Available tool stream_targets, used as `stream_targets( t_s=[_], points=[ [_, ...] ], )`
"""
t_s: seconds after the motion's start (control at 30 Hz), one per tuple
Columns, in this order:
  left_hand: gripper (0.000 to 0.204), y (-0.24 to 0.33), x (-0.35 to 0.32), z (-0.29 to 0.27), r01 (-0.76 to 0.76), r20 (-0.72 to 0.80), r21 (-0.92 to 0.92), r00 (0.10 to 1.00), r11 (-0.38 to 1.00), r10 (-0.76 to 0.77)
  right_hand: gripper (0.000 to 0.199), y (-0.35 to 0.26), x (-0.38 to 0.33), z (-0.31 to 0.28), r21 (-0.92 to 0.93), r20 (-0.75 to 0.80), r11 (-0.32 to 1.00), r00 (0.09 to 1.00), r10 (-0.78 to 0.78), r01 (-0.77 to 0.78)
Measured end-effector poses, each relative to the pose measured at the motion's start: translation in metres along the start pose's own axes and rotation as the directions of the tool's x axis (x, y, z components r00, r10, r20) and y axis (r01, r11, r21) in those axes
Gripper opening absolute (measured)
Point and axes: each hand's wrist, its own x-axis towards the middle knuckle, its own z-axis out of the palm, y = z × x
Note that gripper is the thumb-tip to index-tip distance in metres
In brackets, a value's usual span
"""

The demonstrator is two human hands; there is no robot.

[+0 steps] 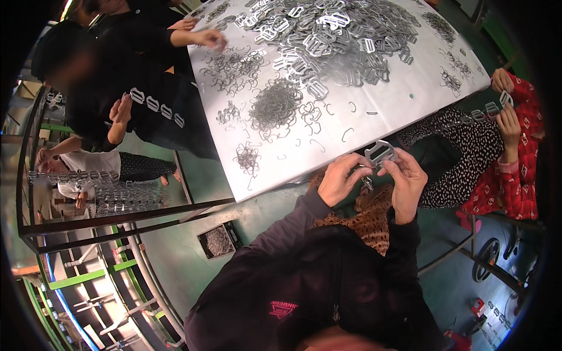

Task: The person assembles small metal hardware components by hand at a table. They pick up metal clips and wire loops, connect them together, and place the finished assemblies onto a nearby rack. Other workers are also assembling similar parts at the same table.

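Fingers [357,168] of the left hand [341,180] and right hand [407,178] pinch a metal buckle [380,153] just off the tabletop [374,126] edge, loose wire hooks [275,105] heaped beyond.

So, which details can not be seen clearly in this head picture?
- Small wire piece under the metal buckle: mostly hidden by the left hand and right hand.
- Exact shapes of the far clips on the table: too small, piled up.
- Contents of the floor box: too small to tell.
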Motion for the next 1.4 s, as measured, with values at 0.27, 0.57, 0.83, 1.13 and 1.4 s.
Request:
stream_targets(
  t_s=[0.27, 0.57, 0.83, 1.13, 1.4],
  points=[
    [0.017, -0.073, 0.074, -0.084, 0.098, -0.179, 0.751, 0.982, 0.653, 0.059, 0.021, -0.007, -0.008, -0.005, -0.138, -0.004, 0.987, 0.997, 0.08, -0.08],
    [0.014, -0.119, 0.095, -0.075, 0.087, -0.09, 0.947, 0.996, 0.308, -0.005, 0.021, -0.007, -0.009, -0.005, -0.069, 0.01, 0.997, 0.999, 0.046, -0.046],
    [0.02, -0.107, 0.099, -0.079, 0.136, -0.15, 0.971, 0.987, 0.194, 0.061, 0.021, -0.019, -0.024, -0.013, -0.149, -0.012, 0.989, 1.0, -0.021, 0.019],
    [0.017, -0.056, 0.041, -0.137, 0.079, -0.303, 0.726, 0.928, 0.683, 0.215, 0.025, -0.021, -0.041, -0.036, -0.094, -0.084, 0.988, 0.987, -0.134, 0.126],
    [0.026, -0.058, -0.085, -0.098, 0.323, -0.329, 0.73, 0.939, 0.602, -0.104, 0.033, -0.017, -0.037, -0.046, -0.056, -0.119, 0.994, 0.988, -0.096, 0.09]
  ],
)
